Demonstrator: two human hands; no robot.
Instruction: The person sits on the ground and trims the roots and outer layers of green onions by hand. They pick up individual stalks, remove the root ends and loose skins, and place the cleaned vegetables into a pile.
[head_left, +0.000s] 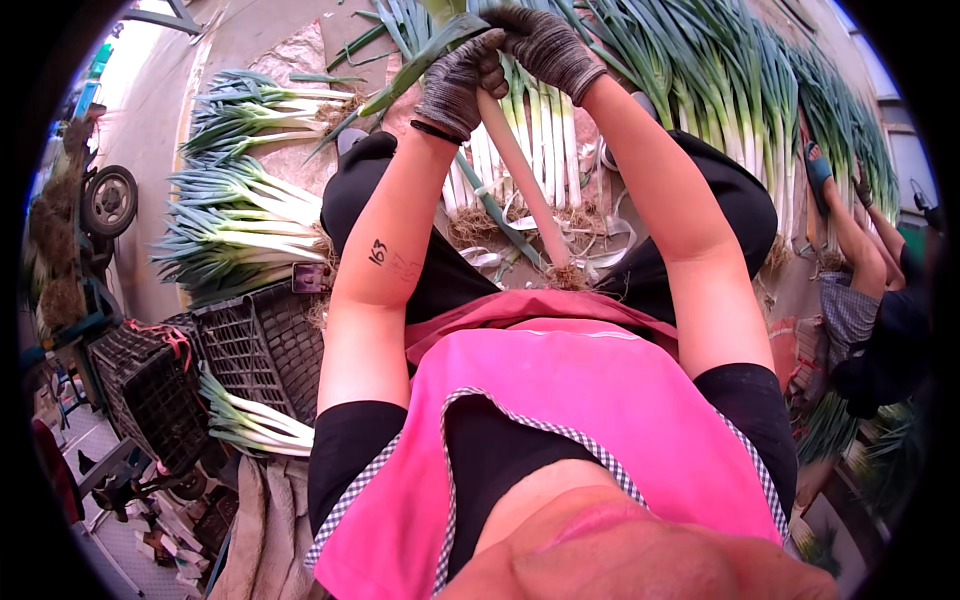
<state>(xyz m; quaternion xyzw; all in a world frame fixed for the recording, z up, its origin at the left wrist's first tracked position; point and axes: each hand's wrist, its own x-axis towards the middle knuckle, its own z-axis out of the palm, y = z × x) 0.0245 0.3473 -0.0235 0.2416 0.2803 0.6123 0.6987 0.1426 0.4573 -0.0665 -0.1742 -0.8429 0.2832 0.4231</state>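
Observation:
My left hand (459, 82), in a grey knitted glove, is closed around the upper stalk of a large leek or Welsh onion (521, 176). Its pale stem slants down to a root tuft at my apron. My right hand (549, 51), gloved alike, meets the left at the leafy top; its fingertips lie among the leaves and are partly hidden. A broad green leaf (420, 66) bends down to the left over my left glove. Between my knees lies a row of white-stemmed stalks (551, 146) with roots towards me, and loose white ties (611, 244) are beside the roots.
Bunches of stalks (255, 195) lie at left, above black plastic crates (247, 330). A long row of stalks (720, 90) stretches along the right. At far right a co-worker's bare legs and sandalled foot (819, 169) show. A wheel (110, 201) stands at far left.

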